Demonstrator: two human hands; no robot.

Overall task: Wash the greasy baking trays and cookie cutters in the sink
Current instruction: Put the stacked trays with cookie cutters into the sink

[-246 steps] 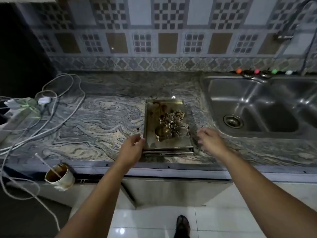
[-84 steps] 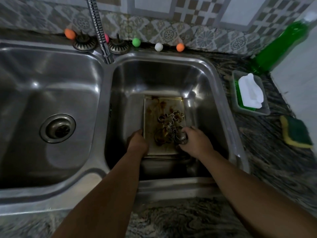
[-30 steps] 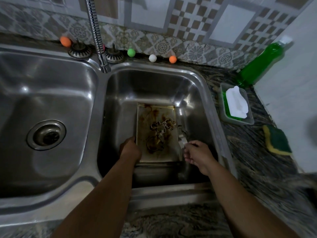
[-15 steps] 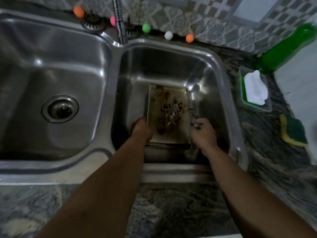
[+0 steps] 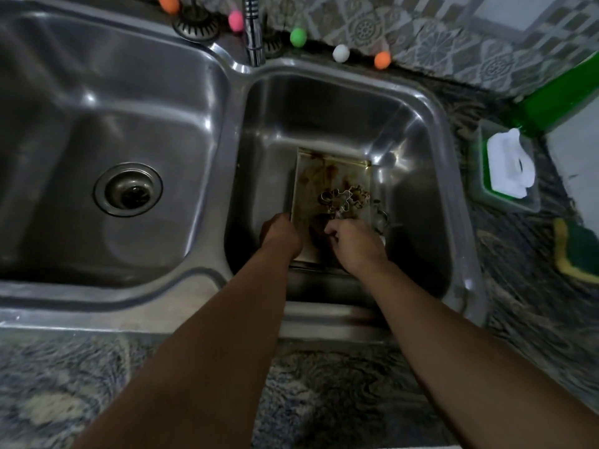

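1. Your left hand [image 5: 279, 234] gripped the near left edge of the greasy baking tray [image 5: 327, 186], which lay on the bottom of the right sink basin [image 5: 418, 176].
2. Your right hand [image 5: 353, 243] reached over the tray with curled fingers toward the cookie cutters [image 5: 343, 197]; whether it pinched one, I cannot tell.
3. You were at the unloading step, I think; one cutter [image 5: 380, 215] already lay beside the tray.
4. Next you needed water from the tap [image 5: 253, 30] and the sponge [image 5: 580, 254] on the bench.

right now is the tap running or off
Off, as far as the picture shows: no stream falls from the tap, and the baking tray in the right basin still shows brown grease.
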